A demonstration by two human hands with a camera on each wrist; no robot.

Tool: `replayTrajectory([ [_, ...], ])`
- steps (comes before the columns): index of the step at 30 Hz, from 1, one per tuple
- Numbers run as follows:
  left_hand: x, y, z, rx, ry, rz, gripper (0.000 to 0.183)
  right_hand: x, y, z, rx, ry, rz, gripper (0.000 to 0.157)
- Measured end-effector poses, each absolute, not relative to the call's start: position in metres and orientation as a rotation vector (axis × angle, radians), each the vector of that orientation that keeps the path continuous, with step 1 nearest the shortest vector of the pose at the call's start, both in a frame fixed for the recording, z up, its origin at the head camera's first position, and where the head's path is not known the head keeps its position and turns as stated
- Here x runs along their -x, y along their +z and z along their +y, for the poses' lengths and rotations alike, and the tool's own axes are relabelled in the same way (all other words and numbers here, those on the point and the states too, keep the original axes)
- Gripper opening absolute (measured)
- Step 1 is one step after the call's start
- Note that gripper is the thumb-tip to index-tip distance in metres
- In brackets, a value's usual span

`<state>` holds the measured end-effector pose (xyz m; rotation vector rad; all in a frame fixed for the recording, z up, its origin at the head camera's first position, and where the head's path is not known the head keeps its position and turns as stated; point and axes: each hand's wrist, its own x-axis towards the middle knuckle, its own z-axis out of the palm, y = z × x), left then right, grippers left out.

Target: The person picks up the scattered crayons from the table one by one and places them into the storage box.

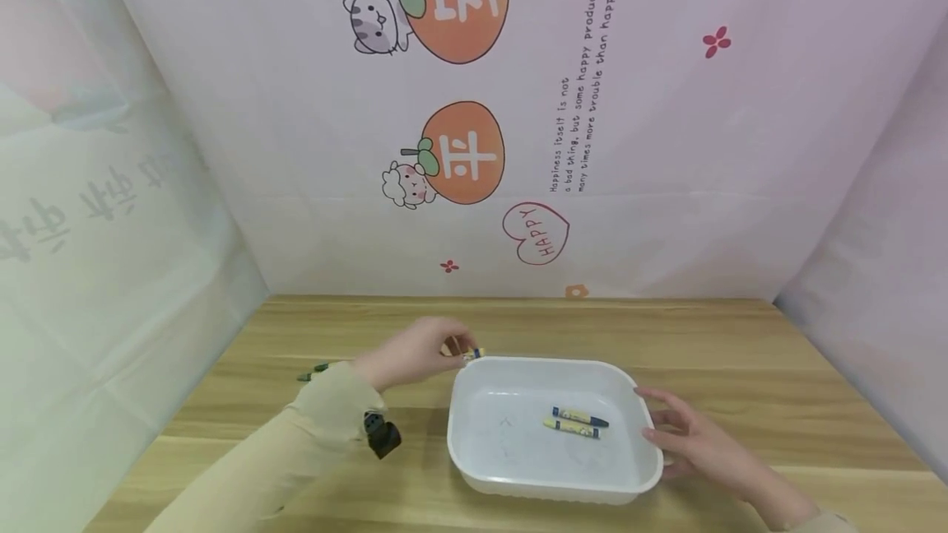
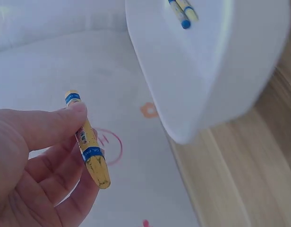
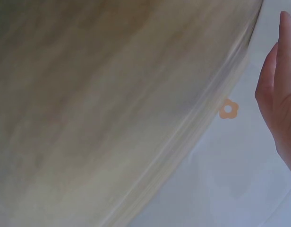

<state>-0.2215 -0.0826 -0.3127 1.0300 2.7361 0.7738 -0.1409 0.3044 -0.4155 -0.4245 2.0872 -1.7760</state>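
Lying leftmost on the wooden table (image 1: 704, 336) are small dark green sticks (image 1: 304, 377), near the sleeve. Next, the left hand (image 1: 424, 349) pinches a yellow crayon with blue bands (image 2: 92, 150) just beside the tub's far-left corner; in the left wrist view its long axis slants steeply, worn tip toward lower right. Inside the white rectangular plastic tub (image 1: 511, 451), a yellow-tipped crayon (image 1: 572, 428) points left, a dark-blue-tipped crayon (image 1: 581, 417) right. The right hand (image 1: 696, 438) grips the right rim.

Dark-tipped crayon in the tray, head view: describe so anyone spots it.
On the wooden table stands a white tray. Just right of its middle, the dark-tipped crayon lies beside a yellow crayon. Its dark tip points right; its neighbour's yellow tip points left.
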Motion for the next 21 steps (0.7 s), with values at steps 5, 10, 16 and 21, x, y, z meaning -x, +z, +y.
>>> replayTrajectory([
  [5,0.224,-0.305,-0.047,-1.107,0.710,2.689,0.018,0.139,-0.417,0.305,0.428,-1.776,2.085,0.050],
  [10,0.225,-0.309,-0.014,-1.167,0.661,2.617,0.019,0.137,-0.418,0.306,0.414,-1.757,2.100,0.048],
  [16,0.227,-0.329,0.017,-1.241,0.571,2.567,0.017,0.138,-0.416,0.305,0.411,-1.762,2.121,0.049],
  [21,0.225,-0.344,0.036,-1.233,0.510,2.536,0.017,0.141,-0.416,0.304,0.408,-1.768,2.104,0.049],
])
